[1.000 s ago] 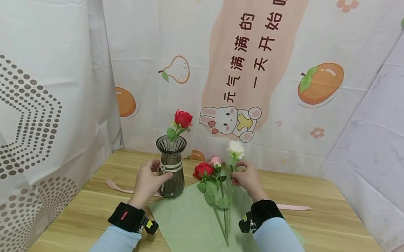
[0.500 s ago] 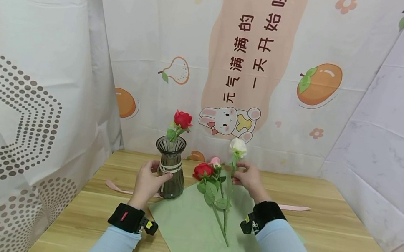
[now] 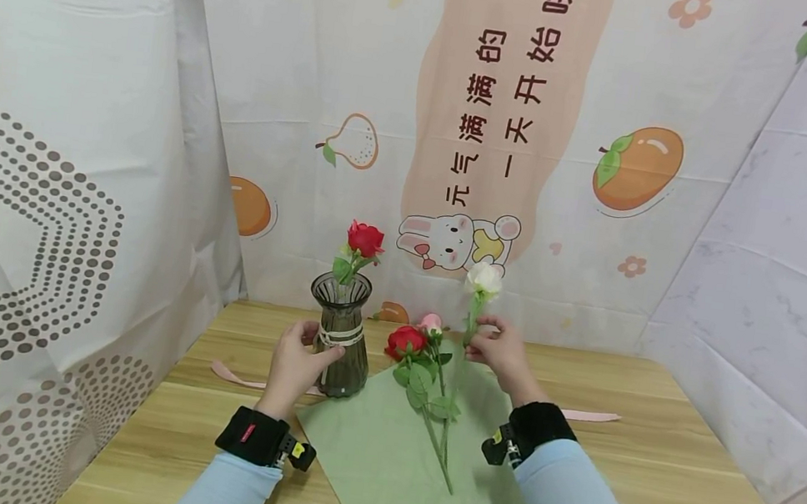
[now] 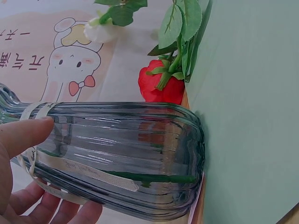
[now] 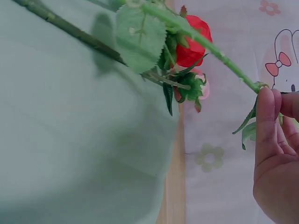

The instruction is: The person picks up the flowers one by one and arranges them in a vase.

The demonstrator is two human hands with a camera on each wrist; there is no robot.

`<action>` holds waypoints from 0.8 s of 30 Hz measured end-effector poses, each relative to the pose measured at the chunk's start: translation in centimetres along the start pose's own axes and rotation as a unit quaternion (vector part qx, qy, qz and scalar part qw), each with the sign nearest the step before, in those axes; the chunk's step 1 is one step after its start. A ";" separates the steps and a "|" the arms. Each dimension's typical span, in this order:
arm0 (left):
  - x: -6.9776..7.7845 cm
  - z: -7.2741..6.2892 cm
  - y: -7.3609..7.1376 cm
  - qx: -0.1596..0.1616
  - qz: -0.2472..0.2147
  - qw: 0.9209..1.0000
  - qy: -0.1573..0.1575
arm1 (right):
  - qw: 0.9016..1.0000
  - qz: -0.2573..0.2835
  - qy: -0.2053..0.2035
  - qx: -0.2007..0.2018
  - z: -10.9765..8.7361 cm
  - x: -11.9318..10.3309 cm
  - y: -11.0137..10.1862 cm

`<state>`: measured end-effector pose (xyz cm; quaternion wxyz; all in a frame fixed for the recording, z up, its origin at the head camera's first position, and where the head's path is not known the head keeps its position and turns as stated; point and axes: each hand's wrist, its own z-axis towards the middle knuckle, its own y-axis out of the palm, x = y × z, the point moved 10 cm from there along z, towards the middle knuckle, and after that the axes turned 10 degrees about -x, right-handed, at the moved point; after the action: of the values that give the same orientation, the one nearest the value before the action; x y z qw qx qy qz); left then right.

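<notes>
My left hand (image 3: 299, 364) grips a dark glass vase (image 3: 346, 369) around its side, thumb across the cord tied at its neck. One red rose (image 3: 365, 241) stands in the vase; its green stem shows through the glass in the left wrist view. With thumb and fingers my right hand (image 3: 502, 357) pinches the stem (image 5: 224, 58) of a white rose (image 3: 484, 280), held upright with its bloom at the top. To the left of that hand, a second red rose (image 3: 407, 342) and a pink rose (image 3: 431, 323) lie on green wrapping paper (image 3: 379, 451).
A pink ribbon (image 3: 591, 415) runs across the wooden table (image 3: 692, 489), partly under the paper. A printed curtain (image 3: 368, 46) hangs right behind the table's back edge, with more cloth (image 3: 55, 75) on the left and a marbled sheet (image 3: 792, 291) on the right.
The white rose has risen and shifted slightly right in my right hand, its stem lifting off the other stems. My left hand and the vase have stayed put.
</notes>
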<state>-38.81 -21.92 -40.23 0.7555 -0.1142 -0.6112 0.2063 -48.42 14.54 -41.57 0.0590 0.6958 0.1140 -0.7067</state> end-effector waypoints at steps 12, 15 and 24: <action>0.0 0.0 0.0 -0.002 -0.002 1.000 0.001 | 0.996 0.083 -0.009 0.038 -0.8 -1.1 -1.7; 0.0 0.0 0.1 -0.003 -0.003 1.000 0.004 | 0.994 0.096 -0.015 0.042 -0.9 -1.3 -2.0; -0.1 0.0 0.1 0.001 -0.003 1.000 0.006 | 0.993 0.094 -0.036 0.060 -0.9 -1.7 -2.6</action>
<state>-38.81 -21.91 -40.36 0.7596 -0.1126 -0.6070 0.2043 -48.12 17.20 -39.67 0.0870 0.6796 0.0034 -0.7284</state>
